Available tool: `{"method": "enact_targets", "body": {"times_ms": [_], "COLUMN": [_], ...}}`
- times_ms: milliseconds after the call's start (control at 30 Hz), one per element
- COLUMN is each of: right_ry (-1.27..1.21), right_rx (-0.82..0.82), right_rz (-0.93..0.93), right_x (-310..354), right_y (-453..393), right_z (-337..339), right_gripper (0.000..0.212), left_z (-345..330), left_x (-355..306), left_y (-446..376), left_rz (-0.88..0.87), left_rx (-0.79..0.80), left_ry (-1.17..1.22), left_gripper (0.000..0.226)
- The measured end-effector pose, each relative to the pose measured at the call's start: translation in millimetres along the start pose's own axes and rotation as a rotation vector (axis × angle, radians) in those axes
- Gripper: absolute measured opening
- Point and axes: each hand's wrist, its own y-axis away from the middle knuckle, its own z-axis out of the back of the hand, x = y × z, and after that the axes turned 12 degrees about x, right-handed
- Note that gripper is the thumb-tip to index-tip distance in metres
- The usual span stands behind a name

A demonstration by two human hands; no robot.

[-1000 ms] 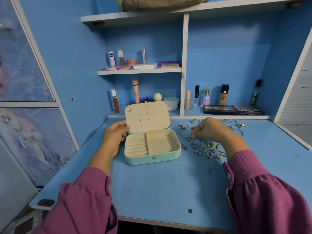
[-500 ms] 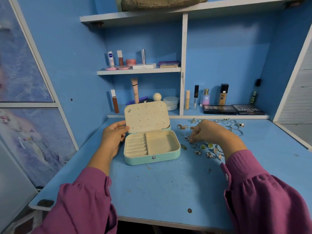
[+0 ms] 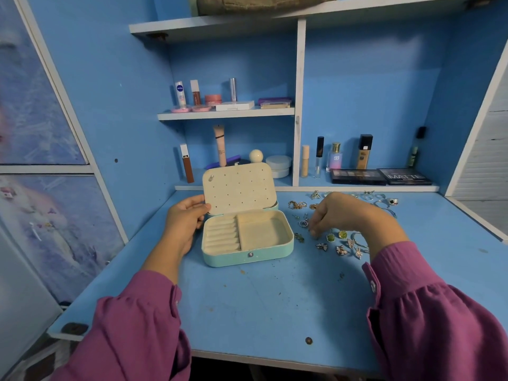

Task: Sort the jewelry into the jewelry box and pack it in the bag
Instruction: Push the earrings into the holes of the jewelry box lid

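Sorting step, early: the jewelry box sits open on the blue surface, trays bare, one small piece pinned in the lid. Left hand holds the box's left side near the hinge, fingers curled on it. Right hand reaches down into the loose jewelry just right of the box, fingertips curled at a small piece; grip not clear. Next move likely needs a fine pinch, then a short carry left over the box rim. Open room in front; shelf edge close behind. Bag seems up on the top shelf.
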Motion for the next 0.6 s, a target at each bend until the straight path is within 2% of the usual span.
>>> {"method": "enact_targets", "body": {"times_ms": [200,267,433,500,600], "right_ry": [0.071,0.062,-0.105,-0.224,-0.322], "right_rx": [0.025,-0.004,-0.25,-0.348,-0.388], "right_rz": [-0.006,0.02,0.092,0.149,0.187], "right_x": [-0.3,-0.3,2.3,1.6,3.9], "right_y": [-2.1,-2.2,-3.0,-5.1,-5.5], "right_z": [-2.5,-1.8,0.2,1.5,1.6], "right_gripper": [0.004,0.009,0.022,0.021,0.011], "left_z": [0.1,-0.2,-0.7,-0.3,-0.6], "left_x": [0.5,0.1,0.3,0.4,-0.2], "left_y": [-1.4,-1.4,-0.9,-1.5,-0.8], "left_rz": [-0.004,-0.004,-0.005,-0.003,-0.003], "left_rx": [0.008,0.005,0.001,-0.004,-0.004], "left_ry": [0.002,0.007,0.011,0.015,0.019], "left_gripper": [0.029,0.028,0.027,0.028,0.027]}}
